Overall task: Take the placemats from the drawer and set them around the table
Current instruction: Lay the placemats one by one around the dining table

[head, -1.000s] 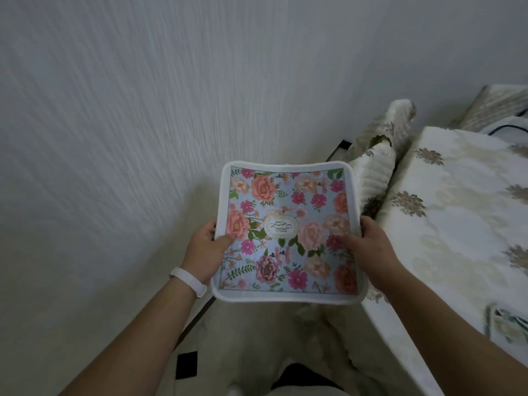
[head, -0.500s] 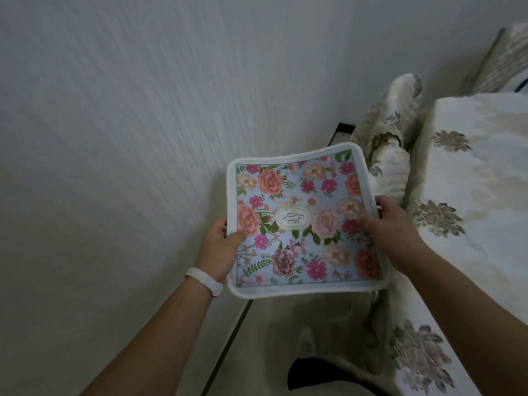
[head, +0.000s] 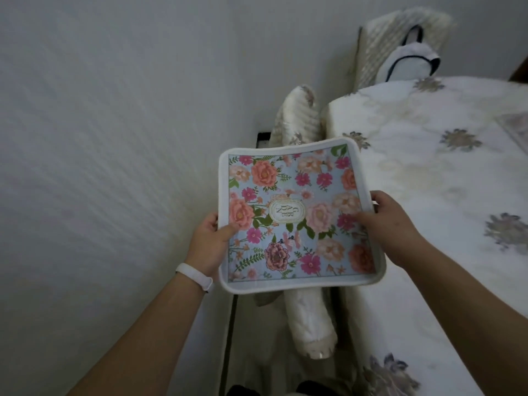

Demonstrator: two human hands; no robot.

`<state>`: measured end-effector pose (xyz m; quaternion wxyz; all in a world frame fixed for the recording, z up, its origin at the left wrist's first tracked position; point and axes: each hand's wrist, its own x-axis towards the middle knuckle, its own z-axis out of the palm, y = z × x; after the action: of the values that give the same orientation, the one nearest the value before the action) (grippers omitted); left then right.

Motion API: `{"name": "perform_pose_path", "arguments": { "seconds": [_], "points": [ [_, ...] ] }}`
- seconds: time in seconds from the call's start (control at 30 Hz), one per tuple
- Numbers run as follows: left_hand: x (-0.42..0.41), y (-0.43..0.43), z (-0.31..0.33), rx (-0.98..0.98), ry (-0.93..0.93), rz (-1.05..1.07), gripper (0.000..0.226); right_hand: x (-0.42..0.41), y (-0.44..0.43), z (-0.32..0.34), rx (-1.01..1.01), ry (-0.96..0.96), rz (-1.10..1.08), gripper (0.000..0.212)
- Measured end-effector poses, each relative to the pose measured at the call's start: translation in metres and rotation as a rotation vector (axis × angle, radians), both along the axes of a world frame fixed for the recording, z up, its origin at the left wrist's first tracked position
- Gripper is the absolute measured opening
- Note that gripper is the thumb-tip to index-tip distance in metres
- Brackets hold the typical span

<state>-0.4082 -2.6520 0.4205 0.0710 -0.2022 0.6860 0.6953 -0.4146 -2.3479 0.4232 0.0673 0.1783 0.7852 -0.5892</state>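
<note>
A square floral placemat (head: 297,215) with a pale blue field, pink and orange flowers and a white border hangs in the air in front of me. My left hand (head: 210,244) pinches its left edge, thumb on top. At the right edge my right hand (head: 391,227) grips it the same way. The mat floats above a covered chair and just left of the table (head: 445,195), which wears a white cloth with grey flower motifs. Another placemat (head: 517,132) lies partly in view at the table's far right.
A white wall fills the left side. Two chairs in quilted cream covers stand by the table: one (head: 303,224) under the mat, one (head: 394,47) at the far end carrying a white bag with dark trim (head: 411,64). The gap between wall and table is narrow.
I have moved along the wall toward the table's far end; the placemat, held in both hands, has risen and drifted right, closer to the table. The far chair and bag came into view.
</note>
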Motion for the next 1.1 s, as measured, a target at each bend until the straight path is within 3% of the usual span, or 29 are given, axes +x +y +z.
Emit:
{"name": "perform_pose_path", "arguments": {
  "seconds": [0.37,0.67,0.87,1.1],
  "points": [
    [-0.147,0.081,-0.015,0.017,0.010,-0.383,0.024,-0.017,0.063,-0.018,-0.051,-0.060,-0.392,0.027],
    [-0.290,0.123,-0.032,0.000,0.054,-0.705,0.027,-0.074,0.033,-0.033,-0.041,-0.091,-0.745,0.027],
    [-0.340,0.136,-0.034,0.031,0.024,-0.871,0.023,-0.090,0.015,-0.013,0.003,-0.104,-0.888,0.024],
    [-0.343,0.151,-0.036,-0.003,0.015,-1.022,0.020,-0.068,-0.004,0.003,0.030,-0.081,-1.022,0.023]
  ]
}}
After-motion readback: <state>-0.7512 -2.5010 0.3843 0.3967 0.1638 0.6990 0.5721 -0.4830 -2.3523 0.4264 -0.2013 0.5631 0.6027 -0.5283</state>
